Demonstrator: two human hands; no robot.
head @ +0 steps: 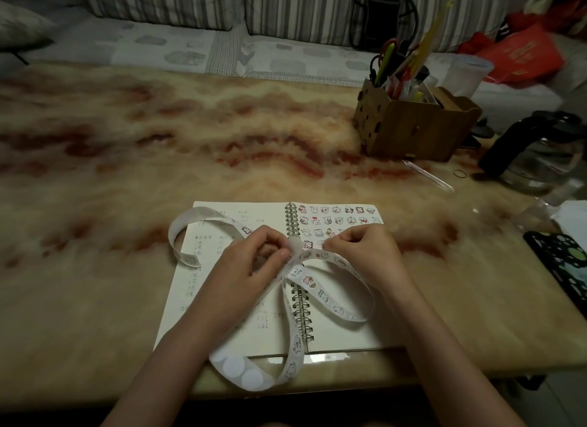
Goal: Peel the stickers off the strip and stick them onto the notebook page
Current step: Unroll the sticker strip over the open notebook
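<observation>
Head view: wooden box (409,131) holds pens (386,64). Left hand (251,261) and right hand (359,252) both pinch the sticker strip (320,291) above the open notebook (343,334) on the tabletop (127,172); handwriting (263,326) reads "2.4L".

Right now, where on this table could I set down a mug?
The wide bare table left of the notebook and beyond it, up to the pen box. Crowded: the right side around the kettle, and the notebook under the strip.
</observation>
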